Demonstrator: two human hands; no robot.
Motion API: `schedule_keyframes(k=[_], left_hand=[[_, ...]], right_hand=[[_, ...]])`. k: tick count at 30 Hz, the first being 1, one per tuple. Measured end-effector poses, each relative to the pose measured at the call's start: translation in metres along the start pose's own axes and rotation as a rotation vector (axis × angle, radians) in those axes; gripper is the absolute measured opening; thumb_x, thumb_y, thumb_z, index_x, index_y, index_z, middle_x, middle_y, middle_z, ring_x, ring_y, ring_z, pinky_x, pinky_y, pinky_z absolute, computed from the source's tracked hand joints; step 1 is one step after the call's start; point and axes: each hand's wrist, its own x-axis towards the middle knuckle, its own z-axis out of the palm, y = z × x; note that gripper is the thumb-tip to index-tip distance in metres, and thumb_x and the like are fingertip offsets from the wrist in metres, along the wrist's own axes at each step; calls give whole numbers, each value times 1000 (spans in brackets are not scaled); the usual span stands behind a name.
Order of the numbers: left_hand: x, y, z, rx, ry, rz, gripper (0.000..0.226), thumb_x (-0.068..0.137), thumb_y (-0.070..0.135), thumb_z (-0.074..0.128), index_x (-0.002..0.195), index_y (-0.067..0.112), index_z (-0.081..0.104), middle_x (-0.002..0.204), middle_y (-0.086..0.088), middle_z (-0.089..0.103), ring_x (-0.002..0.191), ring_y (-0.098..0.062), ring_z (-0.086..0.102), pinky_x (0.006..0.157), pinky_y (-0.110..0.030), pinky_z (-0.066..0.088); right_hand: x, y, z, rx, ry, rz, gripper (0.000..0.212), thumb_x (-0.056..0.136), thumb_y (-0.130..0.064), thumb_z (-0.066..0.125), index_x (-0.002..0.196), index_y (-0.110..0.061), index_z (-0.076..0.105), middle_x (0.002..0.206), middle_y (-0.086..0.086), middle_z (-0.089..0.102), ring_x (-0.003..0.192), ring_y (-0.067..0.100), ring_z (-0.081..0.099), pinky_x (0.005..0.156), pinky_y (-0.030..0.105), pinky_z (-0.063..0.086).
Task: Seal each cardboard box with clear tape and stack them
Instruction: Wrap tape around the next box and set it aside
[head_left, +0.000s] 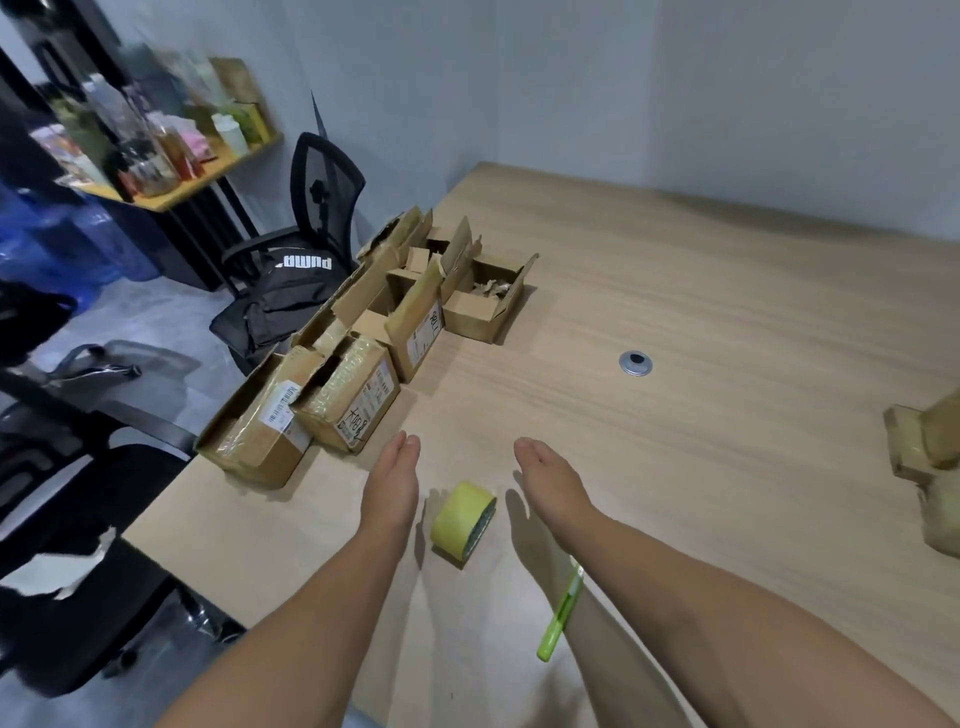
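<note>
Left hand: your left hand (392, 486) is stretched out flat over the pale wood-grain tabletop (727, 312) at lower centre of the frame, fingers straight and together, holding nothing
Right hand: your right hand (545, 480) is held the same way just to the right of it, fingers straight, empty; the two hands are apart with a gap between them
Tape: the yellow-green roll of tape (462, 519) stands on its edge on the tabletop between your wrists, and neither hand touches it
Boxes: a row of open brown cardboard boxes (348, 400) runs along the left edge of the tabletop from centre left towards the middle of the frame, flaps up, unsealed, none stacked; the nearest ones carry white labels and old tape
More cardboard: another brown taped box (922, 447) sits at the right edge of the frame, partly cut off
Tool: a slim bright green pen-shaped tool (561, 608) lies on the tabletop beside your right forearm
Tabletop fitting: a round metal grommet (636, 362) sits right of centre
Beyond the tabletop: a black mesh office chair (322, 192) carrying a black bag (283, 301) stands left of the boxes
</note>
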Motion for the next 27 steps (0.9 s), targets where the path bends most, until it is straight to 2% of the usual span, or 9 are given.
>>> schedule_keyframes(k=[5, 9, 11, 14, 18, 20, 22, 25, 27], left_hand=[[62, 21, 8, -27, -85, 6, 48, 106, 38, 44, 151, 22, 42, 154, 6, 42, 143, -16, 35, 118, -35, 24], [108, 39, 17, -5, -172, -10, 50, 106, 41, 40, 153, 24, 39, 155, 7, 41, 143, -16, 36, 120, -39, 25], [129, 46, 23, -7, -204, -24, 52, 105, 44, 41, 154, 26, 38, 154, 7, 42, 143, -16, 37, 121, -42, 25], [160, 54, 30, -7, -241, -57, 55, 100, 52, 42, 151, 32, 41, 150, 8, 47, 140, -18, 41, 120, -45, 28], [195, 62, 47, -48, -274, -108, 53, 106, 43, 40, 156, 26, 34, 156, 5, 41, 143, -18, 36, 115, -36, 28], [209, 65, 59, -32, -271, -98, 52, 107, 40, 39, 157, 26, 32, 159, 5, 36, 146, -18, 31, 117, -38, 24], [223, 66, 69, -13, -263, -73, 51, 107, 38, 39, 156, 27, 32, 159, 6, 35, 147, -17, 29, 118, -38, 22], [247, 65, 84, -34, -258, -75, 52, 106, 42, 40, 156, 31, 31, 158, 6, 35, 147, -18, 29, 116, -35, 22], [260, 67, 91, -71, -260, -81, 58, 101, 51, 42, 155, 36, 29, 159, 7, 34, 148, -18, 28, 121, -41, 20]], right_hand=[[45, -22, 22, 77, 79, 62, 48, 101, -50, 42, 142, -27, 53, 145, -7, 53, 134, 19, 51, 117, 44, 36], [77, -41, 32, 127, 136, 137, 46, 92, -57, 41, 126, -32, 60, 124, -11, 62, 123, 15, 56, 101, 38, 46], [93, -49, 35, 155, 155, 155, 45, 93, -56, 40, 127, -32, 59, 125, -11, 61, 124, 13, 54, 90, 36, 41], [118, -59, 38, 177, 173, 162, 51, 93, -57, 38, 133, -32, 55, 133, -9, 58, 128, 12, 51, 90, 35, 37], [148, -71, 41, 195, 199, 184, 55, 82, -59, 37, 124, -30, 57, 120, -11, 56, 111, 16, 51, 82, 27, 39], [166, -74, 42, 211, 214, 184, 59, 89, -58, 40, 135, -24, 55, 126, -9, 54, 121, 17, 49, 101, 30, 43], [182, -76, 44, 237, 216, 196, 52, 101, -51, 40, 146, -26, 48, 143, -9, 49, 136, 14, 43, 118, 41, 34], [199, -82, 46, 264, 200, 240, 52, 101, -53, 38, 151, -36, 41, 153, -16, 40, 142, 11, 37, 120, 43, 32], [209, -86, 47, 282, 198, 250, 55, 99, -56, 39, 151, -42, 38, 154, -19, 39, 141, 10, 38, 119, 42, 33]])
